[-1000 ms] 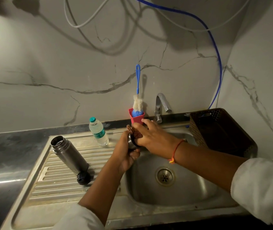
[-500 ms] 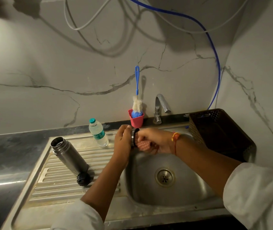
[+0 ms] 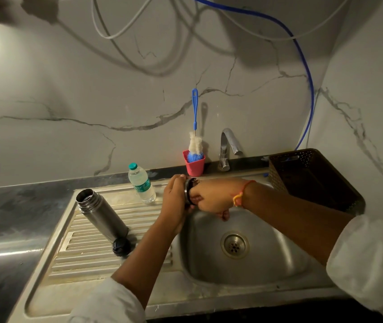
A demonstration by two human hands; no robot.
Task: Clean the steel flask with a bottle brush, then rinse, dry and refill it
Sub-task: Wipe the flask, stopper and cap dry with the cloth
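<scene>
L hand (image 3: 176, 201) and R hand (image 3: 211, 199) meet over the left rim of the sink (image 3: 267, 264), w/ a round steel cap (image 3: 188, 190) between them. L fingers are curled round the cap's back and rim, gripping it. R fingers are bunched and curled against its open face; can't tell if they pinch anything. Orange thread (image 3: 240, 194) on the R wrist. The steel flask (image 3: 101, 213) stands open on the ribbed drainboard (image 3: 88, 252), apart from both hands, w/ a black stopper (image 3: 121, 247) touching its base. The bottle brush (image 3: 195, 136) stands bristles-down in a red cup (image 3: 194, 165) by the wall, just left of the tap (image 3: 229, 145). A small water bottle (image 3: 142, 183) is near the L hand, and a brown basket (image 3: 314, 180) sits right of the sink.
</scene>
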